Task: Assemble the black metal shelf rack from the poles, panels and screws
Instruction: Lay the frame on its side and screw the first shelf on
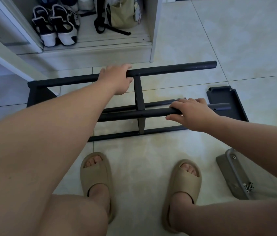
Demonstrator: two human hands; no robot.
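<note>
The partly built black rack lies on its side on the tiled floor. My left hand (117, 78) grips its far upper pole (171, 69) near the middle. My right hand (191, 113) grips the nearer upper pole (134, 114). A black panel (138, 92) joins the poles between my hands, and another panel (37, 94) sits at the rack's left end. A lower pole (117, 136) rests on the floor. A loose black panel (226, 101) lies flat to the right. A second loose panel (233, 174) at lower right holds silver screws (248, 187).
A white cabinet (154, 31) stands behind the rack, with shoes (56, 26) and a beige bag (122, 12) inside. A white bar (6, 57) slants at the left. My feet in beige slippers (97, 176) stand close in front of the rack.
</note>
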